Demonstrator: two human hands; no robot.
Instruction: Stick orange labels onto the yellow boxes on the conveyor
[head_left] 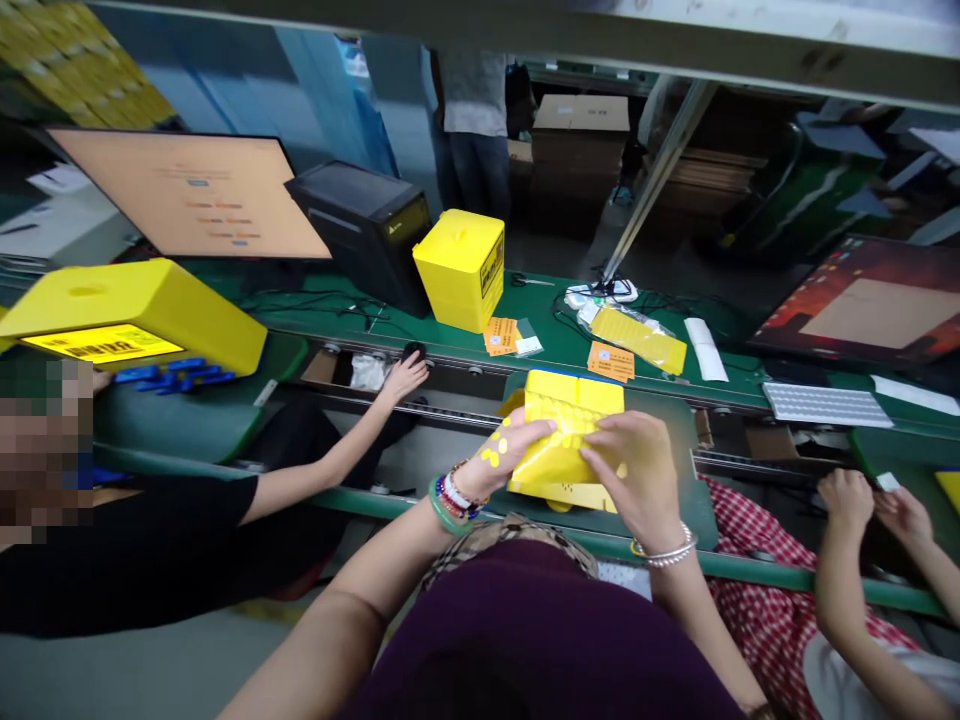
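Both my hands are on a yellow plastic bag [564,455] that lies over a yellow device [574,392] on a dark green tray [675,430]. My left hand [508,452], with small yellow stickers on its back and bead bracelets at the wrist, has its fingers closed on the bag's left edge. My right hand [628,470], wearing a silver bracelet, pinches the bag's upper right part. What is inside the bag is hidden.
A yellow box [459,268], a black printer [365,230], orange cards [501,335] and a bagged yellow item [639,337] lie on the far green bench. A co-worker's hand [403,378] reaches to a mouse at left; another person's hands [874,505] work at right. Monitors stand left and right.
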